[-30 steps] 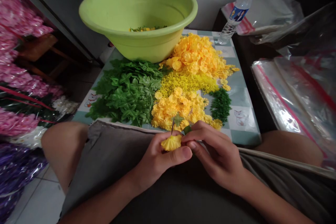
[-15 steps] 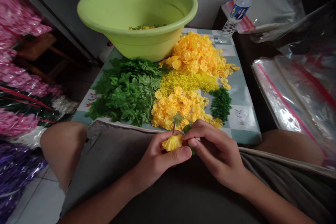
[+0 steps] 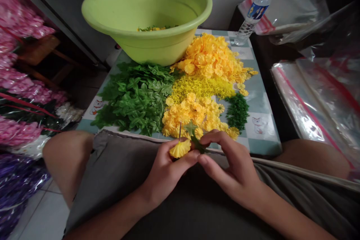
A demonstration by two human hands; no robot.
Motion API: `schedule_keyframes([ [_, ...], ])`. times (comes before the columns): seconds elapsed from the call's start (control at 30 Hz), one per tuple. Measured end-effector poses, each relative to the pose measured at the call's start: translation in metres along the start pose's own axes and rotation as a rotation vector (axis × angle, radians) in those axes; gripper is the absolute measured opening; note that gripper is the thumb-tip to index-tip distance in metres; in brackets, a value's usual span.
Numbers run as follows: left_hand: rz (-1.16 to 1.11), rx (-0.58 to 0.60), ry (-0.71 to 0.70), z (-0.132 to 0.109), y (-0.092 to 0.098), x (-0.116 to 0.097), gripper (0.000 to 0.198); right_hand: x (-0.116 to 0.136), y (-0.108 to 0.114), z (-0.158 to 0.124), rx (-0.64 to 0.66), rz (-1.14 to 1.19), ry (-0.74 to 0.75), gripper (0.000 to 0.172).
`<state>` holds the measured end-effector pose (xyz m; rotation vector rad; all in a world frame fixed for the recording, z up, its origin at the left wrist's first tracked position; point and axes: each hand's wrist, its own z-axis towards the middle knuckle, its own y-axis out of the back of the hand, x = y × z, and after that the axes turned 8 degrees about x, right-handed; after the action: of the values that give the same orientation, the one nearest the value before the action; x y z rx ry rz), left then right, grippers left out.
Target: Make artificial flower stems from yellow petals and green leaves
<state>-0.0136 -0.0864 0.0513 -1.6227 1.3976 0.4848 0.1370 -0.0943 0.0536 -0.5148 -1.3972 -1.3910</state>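
My left hand (image 3: pixel 165 170) pinches a yellow artificial flower (image 3: pixel 179 149) above my lap, and a thin stem (image 3: pixel 180 131) rises from it. My right hand (image 3: pixel 229 165) holds a dark green leaf strip (image 3: pixel 199 145) between finger and thumb, close to the flower. A small star-shaped green leaf (image 3: pixel 190 128) shows just above the hands; I cannot tell whether it is joined to the strip. Beyond them lie piles of yellow-orange blossoms (image 3: pixel 191 116), fine yellow florets (image 3: pixel 201 89), broad green leaves (image 3: pixel 135 99) and small dark green sprigs (image 3: pixel 237 111).
A lime-green plastic basin (image 3: pixel 146 45) holding some flowers and leaves stands at the back of a checked tablecloth (image 3: pixel 260 127). A water bottle (image 3: pixel 254 13) stands behind it on the right. Plastic bags (image 3: pixel 312 101) lie right; pink artificial flowers (image 3: pixel 19 15) are stacked left.
The flower and its stem have shifted left and tilted in my left hand. More of the green strip shows at my right fingertips, and the hands stand slightly further apart.
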Motion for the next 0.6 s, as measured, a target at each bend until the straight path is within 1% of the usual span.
schedule_keyframes([
  [0.07,0.039,0.048,-0.056,0.001,-0.001,-0.001,0.02,0.001,-0.001,0.002,0.008,0.004,-0.03,0.01],
  [0.13,0.11,0.097,-0.078,0.001,0.0,-0.002,0.016,0.0,-0.002,0.004,-0.016,0.006,-0.081,0.002],
  [0.2,0.167,0.093,-0.071,0.001,0.002,-0.001,0.015,-0.005,0.0,0.006,-0.061,-0.002,-0.161,0.013],
  [0.27,0.185,0.093,-0.062,0.002,0.004,0.001,0.016,-0.011,0.005,0.008,-0.134,-0.018,-0.261,0.017],
  [0.33,0.162,0.13,-0.057,0.004,0.006,0.001,0.018,-0.019,0.012,0.012,-0.239,-0.022,-0.348,0.019],
  [0.43,0.098,0.181,-0.051,0.007,0.007,0.0,0.019,-0.025,0.023,0.017,-0.369,0.021,-0.406,0.022],
  [0.5,0.087,0.16,-0.054,0.011,0.007,-0.003,0.019,-0.024,0.027,0.02,-0.402,0.058,-0.409,0.022],
  [0.6,0.181,0.069,-0.095,0.024,0.005,-0.009,0.021,-0.023,0.029,0.021,-0.404,0.093,-0.421,0.021],
])
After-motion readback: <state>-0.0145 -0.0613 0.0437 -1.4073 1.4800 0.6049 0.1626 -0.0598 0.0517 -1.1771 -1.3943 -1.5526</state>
